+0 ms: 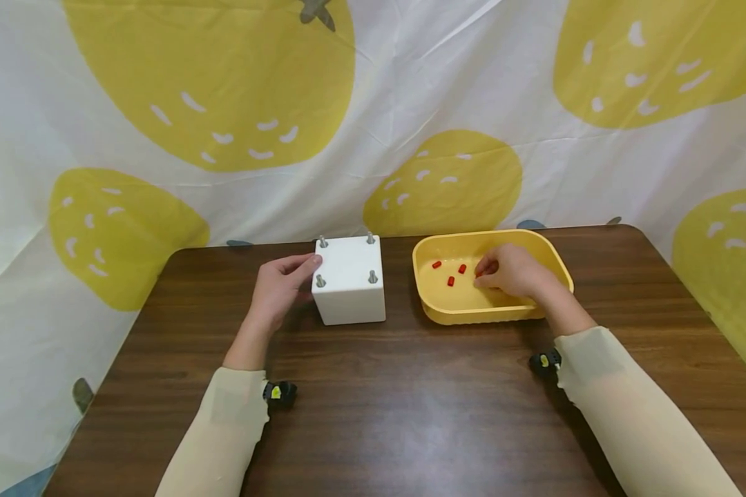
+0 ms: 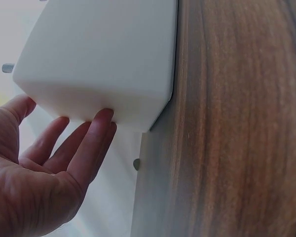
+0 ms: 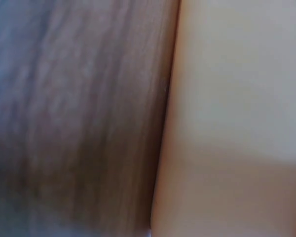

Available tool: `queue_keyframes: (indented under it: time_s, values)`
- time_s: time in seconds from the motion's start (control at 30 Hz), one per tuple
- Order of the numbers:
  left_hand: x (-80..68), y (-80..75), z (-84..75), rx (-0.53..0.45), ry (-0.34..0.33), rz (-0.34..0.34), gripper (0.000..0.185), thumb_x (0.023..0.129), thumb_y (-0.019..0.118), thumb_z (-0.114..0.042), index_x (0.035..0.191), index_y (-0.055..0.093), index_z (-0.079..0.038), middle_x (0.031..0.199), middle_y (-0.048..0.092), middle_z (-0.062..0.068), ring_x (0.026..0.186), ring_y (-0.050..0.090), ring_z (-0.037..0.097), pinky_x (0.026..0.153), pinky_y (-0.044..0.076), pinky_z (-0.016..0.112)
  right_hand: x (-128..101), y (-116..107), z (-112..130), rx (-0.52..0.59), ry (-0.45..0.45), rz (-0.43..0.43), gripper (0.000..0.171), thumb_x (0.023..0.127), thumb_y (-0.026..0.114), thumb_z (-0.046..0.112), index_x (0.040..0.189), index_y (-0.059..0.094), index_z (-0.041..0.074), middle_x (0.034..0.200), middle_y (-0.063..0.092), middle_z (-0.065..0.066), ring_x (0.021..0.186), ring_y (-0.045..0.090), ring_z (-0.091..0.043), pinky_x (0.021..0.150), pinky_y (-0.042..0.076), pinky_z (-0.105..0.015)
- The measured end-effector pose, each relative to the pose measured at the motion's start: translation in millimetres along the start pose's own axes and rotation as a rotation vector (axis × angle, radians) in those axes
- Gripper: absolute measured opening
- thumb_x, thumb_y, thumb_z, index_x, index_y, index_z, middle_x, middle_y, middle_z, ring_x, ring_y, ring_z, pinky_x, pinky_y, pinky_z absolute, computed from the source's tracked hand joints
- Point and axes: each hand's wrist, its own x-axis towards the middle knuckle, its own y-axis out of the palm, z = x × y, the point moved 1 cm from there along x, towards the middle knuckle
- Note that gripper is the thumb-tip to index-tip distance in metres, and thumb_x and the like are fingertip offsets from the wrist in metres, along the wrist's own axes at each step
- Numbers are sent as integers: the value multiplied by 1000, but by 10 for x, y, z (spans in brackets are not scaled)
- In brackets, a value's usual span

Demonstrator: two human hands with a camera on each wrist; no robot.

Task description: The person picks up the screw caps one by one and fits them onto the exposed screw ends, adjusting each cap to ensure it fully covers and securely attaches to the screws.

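I am looking at a dark wood-grain counter (image 1: 410, 400) that is carrying two things toward its far edge. A white block (image 1: 350, 290) with four metal studs is sitting left of centre, and a yellow tray (image 1: 447, 314) is sitting just right of it, apart.

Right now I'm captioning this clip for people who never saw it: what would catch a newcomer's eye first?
Probably the white cube-shaped block with four metal studs on top, mid-table, with the left hand resting straight fingers against its side. Next, the shallow yellow plastic tray to its right, where the right hand reaches in beside small red pieces. The dark wooden table sets both off.
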Motion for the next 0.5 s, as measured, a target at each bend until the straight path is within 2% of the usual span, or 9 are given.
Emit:
queue_keyframes:
  time_s: [0.5]
  values:
    - [-4, -25, 3, 10, -28, -3, 57, 100, 75, -45, 141, 69, -6, 139, 67, 14, 115, 66, 26, 92, 62, 48, -1, 3, -9, 119, 16, 20, 11, 93, 82, 7, 99, 75, 0, 95, 70, -10, 85, 58, -24, 72, 48, -33]
